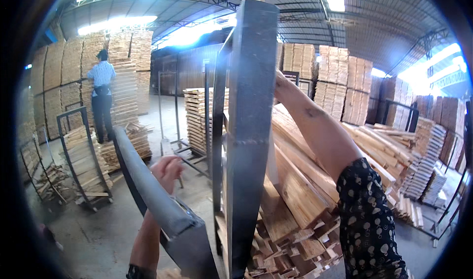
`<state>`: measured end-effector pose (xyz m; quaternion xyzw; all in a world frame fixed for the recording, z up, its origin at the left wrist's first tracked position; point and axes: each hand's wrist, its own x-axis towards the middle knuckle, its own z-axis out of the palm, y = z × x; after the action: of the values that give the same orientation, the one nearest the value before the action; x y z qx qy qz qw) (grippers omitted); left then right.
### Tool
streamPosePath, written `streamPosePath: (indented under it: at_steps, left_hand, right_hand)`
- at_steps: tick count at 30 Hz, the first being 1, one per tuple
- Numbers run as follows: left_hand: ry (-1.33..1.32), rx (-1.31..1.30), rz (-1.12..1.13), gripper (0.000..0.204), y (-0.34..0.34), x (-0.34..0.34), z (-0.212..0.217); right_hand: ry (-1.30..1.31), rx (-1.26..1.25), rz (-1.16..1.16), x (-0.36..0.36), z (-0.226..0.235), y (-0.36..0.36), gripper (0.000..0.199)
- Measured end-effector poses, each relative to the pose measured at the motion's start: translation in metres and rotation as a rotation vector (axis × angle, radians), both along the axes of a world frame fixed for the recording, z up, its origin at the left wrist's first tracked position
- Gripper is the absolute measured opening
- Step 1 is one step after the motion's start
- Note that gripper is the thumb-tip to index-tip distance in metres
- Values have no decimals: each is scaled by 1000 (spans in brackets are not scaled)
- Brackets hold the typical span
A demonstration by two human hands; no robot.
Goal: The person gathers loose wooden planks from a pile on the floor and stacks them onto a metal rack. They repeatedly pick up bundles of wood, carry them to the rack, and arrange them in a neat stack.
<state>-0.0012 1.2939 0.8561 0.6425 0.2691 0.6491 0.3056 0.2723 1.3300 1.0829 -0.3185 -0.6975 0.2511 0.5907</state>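
A dark grey metal post (253,82) stands upright close in front of me, part of a metal frame. My right hand (281,86) reaches up to the far side of this post, which hides its fingers. My left hand (167,171) is closed, just beyond a curved grey metal rail (157,195), and what it may hold is too unclear to name. The left forearm passes behind that rail. Under my right arm lies a heap of wooden boards (300,180), several with their cut ends facing me.
A person (102,94) stands at the left by tall stacks of boards (123,82). A metal rack (84,156) stands on the concrete floor (118,225) nearer to me. Behind the post is another board stack (194,119); loose planks (379,146) lie at the right.
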Motion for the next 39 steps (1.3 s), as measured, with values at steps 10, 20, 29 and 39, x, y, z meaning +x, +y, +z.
streamPosePath:
  at_steps: [10, 20, 29, 39]
  left_hand:
    - [77, 402, -80, 71, 123, 173, 126]
    - [142, 194, 27, 70, 142, 198, 147]
    - [44, 214, 13, 65, 173, 220, 140]
    - [-35, 64, -77, 56, 180, 216, 93]
  right_hand:
    - [-274, 165, -226, 2, -2, -30, 33]
    - [-617, 346, -621, 30, -39, -45, 29]
    - [-696, 332, -628, 18, -45, -80, 35]
    - [-1049, 55, -606, -1, -89, -140, 46]
